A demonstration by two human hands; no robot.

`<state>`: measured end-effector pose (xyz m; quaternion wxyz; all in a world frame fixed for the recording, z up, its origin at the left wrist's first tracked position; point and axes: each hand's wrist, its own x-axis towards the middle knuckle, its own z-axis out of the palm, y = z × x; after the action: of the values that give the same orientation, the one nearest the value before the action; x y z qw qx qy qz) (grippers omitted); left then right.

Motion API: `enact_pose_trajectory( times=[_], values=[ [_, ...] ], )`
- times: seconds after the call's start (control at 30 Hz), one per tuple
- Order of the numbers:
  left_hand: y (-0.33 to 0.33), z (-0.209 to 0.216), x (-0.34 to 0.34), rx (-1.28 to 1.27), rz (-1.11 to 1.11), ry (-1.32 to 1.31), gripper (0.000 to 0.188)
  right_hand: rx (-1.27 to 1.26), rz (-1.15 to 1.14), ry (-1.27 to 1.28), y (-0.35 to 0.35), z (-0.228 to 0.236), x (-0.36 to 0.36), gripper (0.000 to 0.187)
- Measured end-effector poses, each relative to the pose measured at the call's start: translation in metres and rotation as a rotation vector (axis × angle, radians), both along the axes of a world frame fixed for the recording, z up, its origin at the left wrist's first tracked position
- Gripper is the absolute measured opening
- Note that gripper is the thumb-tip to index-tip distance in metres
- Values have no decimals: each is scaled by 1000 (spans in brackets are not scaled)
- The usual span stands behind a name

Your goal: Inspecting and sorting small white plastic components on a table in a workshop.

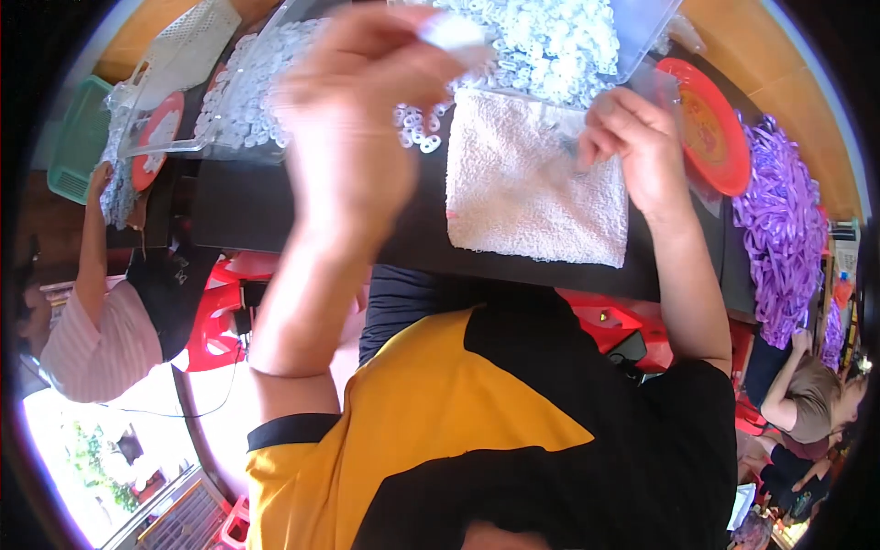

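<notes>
My left hand (357, 119) is raised over the table, smeared by motion. Between its fingertips shows a blurred white piece (456, 33), whose kind I cannot make out. A folded pale pink towel (536, 197) lies in front of me at the table's edge. Over its right side is my right hand (637, 147), fingers drawn together in a pinch; whatever is in them is too small or blurred to tell. Several small white plastic rings (417, 128) lie loose left of the towel. Beyond it spreads a big heap of white plastic links (550, 50).
A clear plastic tray (174, 145) and more white links (247, 92) are at the left. Right of the towel are a red-rimmed plate (710, 124) and a pile of purple strips (779, 220). Other people sit at both sides, one reaching toward a green basket (78, 137).
</notes>
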<state>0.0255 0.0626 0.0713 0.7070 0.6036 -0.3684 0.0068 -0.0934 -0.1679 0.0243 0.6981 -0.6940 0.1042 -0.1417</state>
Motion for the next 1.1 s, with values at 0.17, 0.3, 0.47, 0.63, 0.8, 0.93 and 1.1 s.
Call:
enact_pose_trajectory(
  times=[0.17, 0.3, 0.47, 0.63, 0.8, 0.93, 1.1],
  values=[
    [87, 47, 86, 84, 494, -130, 29, -25, 12, 25, -10, -3, -4, 28],
    [114, 43, 116, 643, 723, -523, 31, -140, 67, 50, 1, -1, -1, 25],
    [43, -2, 24, 478, 354, -742, 13, -236, 16, 38, -10, -13, -4, 18],
    [2, -57, 25, 652, 201, -841, 13, -935, -119, -166, -8, -20, 2, 9],
    [-54, -73, 40, 555, 177, -846, 13, -1332, -128, -241, -6, -30, 8, 13],
    [-99, -77, 53, 595, 113, -868, 14, -1468, -55, -281, -6, -37, 14, 15],
    [-126, -72, 50, 907, 66, -855, 25, -1342, -98, -327, -4, -29, 4, 12]
  ],
)
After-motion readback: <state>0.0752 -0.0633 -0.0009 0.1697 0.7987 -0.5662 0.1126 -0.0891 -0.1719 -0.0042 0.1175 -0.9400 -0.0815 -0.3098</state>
